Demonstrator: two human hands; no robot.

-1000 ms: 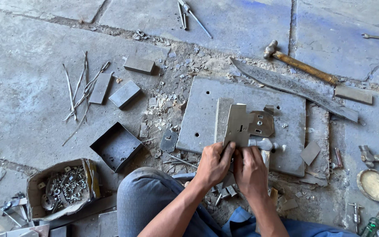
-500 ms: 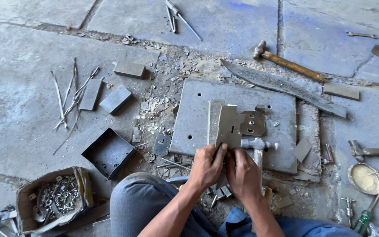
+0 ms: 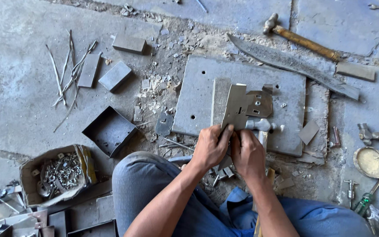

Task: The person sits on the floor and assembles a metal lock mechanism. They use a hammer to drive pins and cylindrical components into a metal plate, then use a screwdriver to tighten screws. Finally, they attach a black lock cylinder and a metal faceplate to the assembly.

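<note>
Grasping the near end of a folded grey sheet-metal bracket (image 3: 241, 107), the left hand (image 3: 210, 147) and right hand (image 3: 247, 153) meet over a flat grey steel plate (image 3: 202, 94) on the stone floor. Bracket's long axis runs far from both grips; a steel-headed hammer (image 3: 259, 125) lies just right. Fingertips are hidden, so what the right grip clasps is unclear.

Two bare hands, left hand (image 3: 210, 148) and right hand (image 3: 247, 154), on one folded sheet-metal bracket (image 3: 241, 107). One thick grey steel base plate (image 3: 198, 94). Two hammers: wooden-handled one (image 3: 303, 41), steel-headed one (image 3: 259, 125). One long dark blade (image 3: 286, 61). One open square metal tray (image 3: 109, 131). One cardboard box of bolts (image 3: 55, 175). Three loose grey metal blocks (image 3: 115, 75).
</note>
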